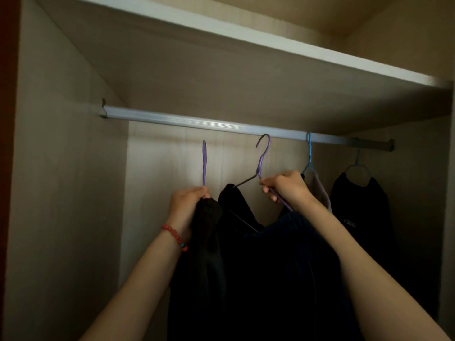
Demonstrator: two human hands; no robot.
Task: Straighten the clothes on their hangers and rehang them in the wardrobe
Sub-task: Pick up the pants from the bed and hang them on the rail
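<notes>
Both my hands are raised under the silver wardrobe rail. My left hand grips a purple hanger at its neck, together with the dark brown garment on it. My right hand grips a second purple hanger by its right shoulder wire, carrying a dark navy garment. Both hooks sit just below the rail, off it. The lower parts of both hangers are hidden by cloth.
On the rail's right end hang a blue hanger with a pale pink garment and a light hanger with a black top. A shelf spans above. The wardrobe's left wall stands close.
</notes>
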